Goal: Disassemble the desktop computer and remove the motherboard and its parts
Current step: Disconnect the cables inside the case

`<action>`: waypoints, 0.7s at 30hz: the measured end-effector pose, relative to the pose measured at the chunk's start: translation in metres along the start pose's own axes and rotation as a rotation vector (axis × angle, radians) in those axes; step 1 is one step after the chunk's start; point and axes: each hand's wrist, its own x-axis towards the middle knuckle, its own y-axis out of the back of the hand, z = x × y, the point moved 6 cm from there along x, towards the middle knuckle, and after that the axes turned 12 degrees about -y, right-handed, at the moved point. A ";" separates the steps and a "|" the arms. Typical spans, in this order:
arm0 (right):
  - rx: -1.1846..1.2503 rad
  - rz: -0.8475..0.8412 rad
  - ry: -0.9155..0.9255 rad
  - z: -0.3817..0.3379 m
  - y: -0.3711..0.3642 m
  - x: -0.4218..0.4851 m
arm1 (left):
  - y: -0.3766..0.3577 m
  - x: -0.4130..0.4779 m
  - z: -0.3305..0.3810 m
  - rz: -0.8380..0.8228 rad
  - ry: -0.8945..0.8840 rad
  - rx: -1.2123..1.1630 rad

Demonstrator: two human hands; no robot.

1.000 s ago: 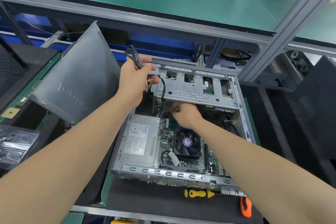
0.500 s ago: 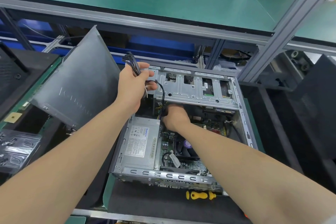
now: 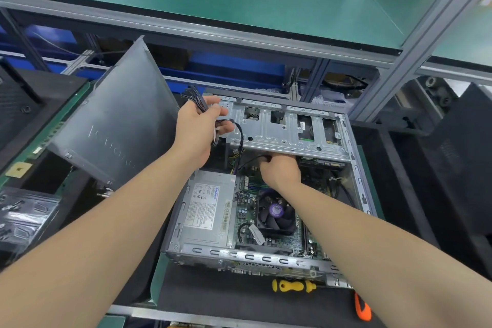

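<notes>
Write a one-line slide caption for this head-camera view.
Left hand grips a cable bundle while the right hand reaches beneath the drive cage of an open desktop computer.

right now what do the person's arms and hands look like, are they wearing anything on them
Both arms are bare up to the frame edge: no sleeves, gloves, watch or wrist strap on the left hand or the right hand. No ring shows on the left fingers. The right hand's fingers are hidden under the drive cage, so I can't tell there.
</notes>
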 end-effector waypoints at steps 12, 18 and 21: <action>0.042 -0.236 0.316 -0.015 -0.001 -0.026 | -0.029 -0.014 -0.002 -0.052 0.144 -0.166; -0.430 -0.111 0.482 -0.039 -0.010 -0.049 | -0.029 -0.017 -0.002 -0.257 -0.020 0.392; -0.471 -0.241 0.433 -0.041 -0.010 -0.049 | -0.026 -0.015 0.002 -0.276 -0.130 0.574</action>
